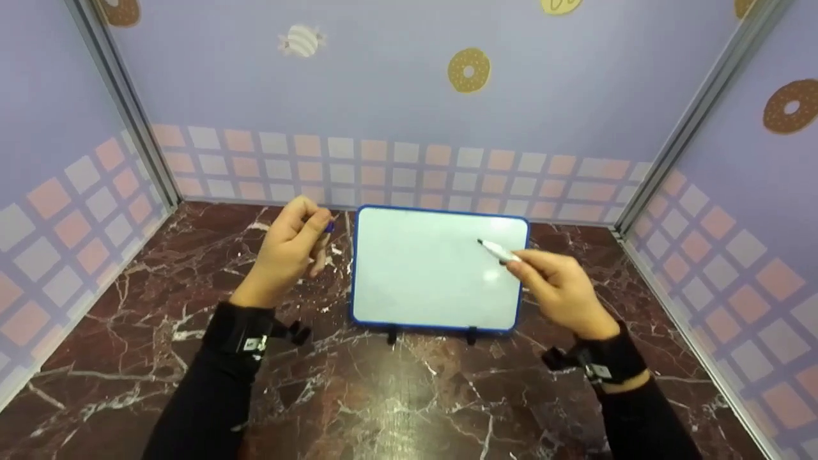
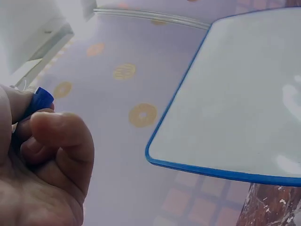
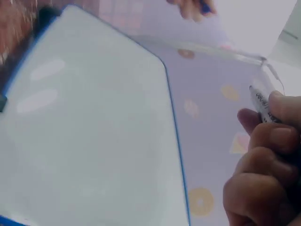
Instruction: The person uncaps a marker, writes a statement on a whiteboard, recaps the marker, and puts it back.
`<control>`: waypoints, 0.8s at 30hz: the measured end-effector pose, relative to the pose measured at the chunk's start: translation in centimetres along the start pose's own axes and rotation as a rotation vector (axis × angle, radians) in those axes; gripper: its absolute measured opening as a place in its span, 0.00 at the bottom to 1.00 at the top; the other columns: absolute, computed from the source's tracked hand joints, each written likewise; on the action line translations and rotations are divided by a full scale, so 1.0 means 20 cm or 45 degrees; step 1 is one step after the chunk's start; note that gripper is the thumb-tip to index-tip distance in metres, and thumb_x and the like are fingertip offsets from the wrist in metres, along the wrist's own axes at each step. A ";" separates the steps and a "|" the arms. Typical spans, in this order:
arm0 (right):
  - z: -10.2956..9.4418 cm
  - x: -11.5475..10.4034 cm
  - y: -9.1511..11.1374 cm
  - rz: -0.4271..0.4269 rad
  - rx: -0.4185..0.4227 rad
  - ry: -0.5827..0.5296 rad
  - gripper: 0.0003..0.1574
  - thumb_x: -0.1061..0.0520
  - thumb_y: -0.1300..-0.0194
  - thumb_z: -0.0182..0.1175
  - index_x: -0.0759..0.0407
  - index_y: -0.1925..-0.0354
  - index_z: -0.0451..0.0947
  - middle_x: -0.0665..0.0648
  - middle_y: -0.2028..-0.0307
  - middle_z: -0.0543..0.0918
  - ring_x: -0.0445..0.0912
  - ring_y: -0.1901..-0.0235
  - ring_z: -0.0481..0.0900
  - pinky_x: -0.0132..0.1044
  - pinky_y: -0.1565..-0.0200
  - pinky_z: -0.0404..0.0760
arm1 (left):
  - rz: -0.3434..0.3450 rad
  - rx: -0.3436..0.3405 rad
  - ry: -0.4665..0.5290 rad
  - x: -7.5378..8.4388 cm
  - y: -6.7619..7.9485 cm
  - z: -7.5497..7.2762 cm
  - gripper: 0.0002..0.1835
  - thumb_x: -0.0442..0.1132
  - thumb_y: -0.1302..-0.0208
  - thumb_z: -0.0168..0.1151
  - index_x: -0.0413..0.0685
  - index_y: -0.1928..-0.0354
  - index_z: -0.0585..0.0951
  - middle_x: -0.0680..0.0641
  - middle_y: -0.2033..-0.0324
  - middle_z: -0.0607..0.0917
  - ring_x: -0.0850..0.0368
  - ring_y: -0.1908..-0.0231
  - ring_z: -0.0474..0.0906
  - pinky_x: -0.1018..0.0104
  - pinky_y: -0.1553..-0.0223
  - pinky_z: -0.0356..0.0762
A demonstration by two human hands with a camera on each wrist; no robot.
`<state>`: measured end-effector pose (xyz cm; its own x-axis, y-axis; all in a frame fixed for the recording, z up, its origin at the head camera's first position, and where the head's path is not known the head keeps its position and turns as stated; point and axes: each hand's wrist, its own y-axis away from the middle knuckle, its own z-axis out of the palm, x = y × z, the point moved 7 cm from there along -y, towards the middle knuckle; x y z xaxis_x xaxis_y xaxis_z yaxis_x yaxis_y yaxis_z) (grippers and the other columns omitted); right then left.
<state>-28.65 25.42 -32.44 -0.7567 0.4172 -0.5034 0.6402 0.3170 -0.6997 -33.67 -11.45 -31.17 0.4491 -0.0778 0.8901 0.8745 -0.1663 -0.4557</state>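
Observation:
My right hand pinches a white marker between thumb and fingers. Its dark tip points up and left, overlapping the upper right of the whiteboard in the head view. Printed lettering shows on the marker barrel in the right wrist view. Left of the board, my left hand pinches a small blue cap between thumb and forefinger. Most of that cap is hidden by the fingers. The whiteboard has a white face without marks and a thin blue frame.
Two black feet support the board's lower edge on the dark red marbled table. Lilac panels with donut and checker prints close off the back and both sides. Black cameras are strapped on both wrists.

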 end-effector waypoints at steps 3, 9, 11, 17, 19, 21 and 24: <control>-0.01 0.00 -0.01 -0.006 -0.049 0.012 0.13 0.72 0.23 0.65 0.63 0.47 0.92 0.46 0.77 0.73 0.35 0.81 0.62 0.32 0.80 0.61 | -0.024 -0.088 0.039 0.00 0.00 -0.02 0.12 0.39 0.09 0.52 0.39 0.57 0.70 0.47 0.75 0.70 0.59 0.85 0.67 0.69 0.88 0.68; 0.03 0.00 0.00 -0.034 -0.064 -0.001 0.14 0.74 0.24 0.65 0.65 0.47 0.91 0.49 0.77 0.72 0.36 0.81 0.60 0.35 0.80 0.60 | -0.038 -0.110 -0.062 -0.02 0.01 -0.01 0.10 0.37 0.09 0.49 0.41 0.56 0.71 0.48 0.75 0.71 0.60 0.86 0.65 0.71 0.88 0.64; 0.03 0.00 0.00 -0.027 -0.057 -0.006 0.15 0.74 0.24 0.65 0.64 0.47 0.91 0.48 0.77 0.71 0.36 0.81 0.59 0.35 0.80 0.58 | -0.035 -0.115 -0.121 -0.01 0.01 -0.01 0.10 0.37 0.09 0.49 0.40 0.55 0.72 0.48 0.73 0.71 0.61 0.85 0.64 0.71 0.87 0.62; 0.03 0.00 0.00 -0.013 -0.065 -0.022 0.14 0.72 0.22 0.64 0.63 0.46 0.91 0.48 0.77 0.70 0.36 0.81 0.58 0.35 0.79 0.58 | 0.016 -0.086 -0.454 0.01 0.01 -0.04 0.08 0.37 0.11 0.53 0.41 0.53 0.75 0.47 0.68 0.72 0.57 0.74 0.68 0.68 0.72 0.70; 0.03 0.01 0.00 -0.008 -0.063 -0.017 0.14 0.72 0.22 0.64 0.63 0.46 0.91 0.48 0.77 0.70 0.35 0.81 0.58 0.37 0.79 0.59 | 0.014 -0.078 -0.575 0.00 0.01 -0.05 0.07 0.38 0.11 0.54 0.41 0.51 0.75 0.47 0.66 0.73 0.54 0.69 0.69 0.63 0.65 0.71; 0.03 0.01 0.00 -0.005 -0.059 -0.011 0.14 0.72 0.23 0.65 0.64 0.46 0.91 0.48 0.77 0.71 0.35 0.80 0.59 0.37 0.79 0.60 | -0.002 -0.085 -0.678 -0.02 0.00 -0.06 0.08 0.40 0.11 0.55 0.41 0.48 0.75 0.46 0.64 0.73 0.51 0.65 0.69 0.59 0.61 0.71; 0.04 0.02 0.00 -0.007 -0.053 -0.010 0.14 0.73 0.24 0.65 0.64 0.47 0.91 0.47 0.77 0.72 0.35 0.80 0.59 0.36 0.79 0.60 | -0.035 -0.107 -0.781 -0.05 -0.01 -0.10 0.11 0.43 0.12 0.56 0.40 0.45 0.75 0.44 0.61 0.76 0.49 0.63 0.72 0.55 0.57 0.73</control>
<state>-29.01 24.94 -33.08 -0.7613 0.4084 -0.5036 0.6407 0.3545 -0.6810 -34.61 -13.37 -31.94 0.4722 0.5027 0.7241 0.8809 -0.2388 -0.4086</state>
